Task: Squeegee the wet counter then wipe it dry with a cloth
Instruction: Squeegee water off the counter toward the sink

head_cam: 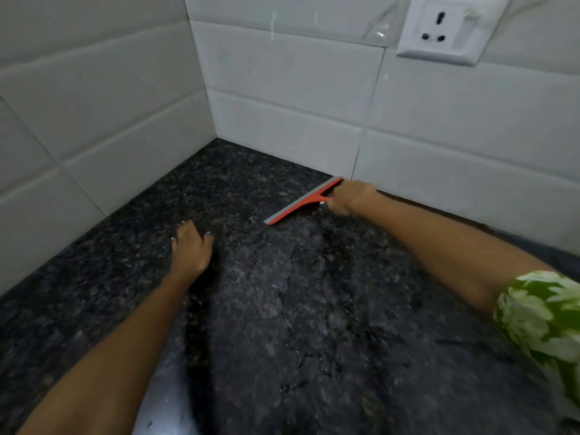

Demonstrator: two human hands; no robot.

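An orange squeegee [303,202] with a grey rubber blade rests blade-down on the dark speckled granite counter [125,262], close to the back wall. My right hand [350,197] is closed around its handle at the blade's right end. My left hand [191,248] lies flat on the counter to the left, fingers spread, holding nothing. A film of water with ragged edges covers the counter from the blade toward me. No cloth is in view.
White tiled walls [282,98] meet in a corner behind the counter. A white wall socket [445,29] is mounted high on the back wall at the right. A green and white patterned sleeve [543,324] shows at the right edge.
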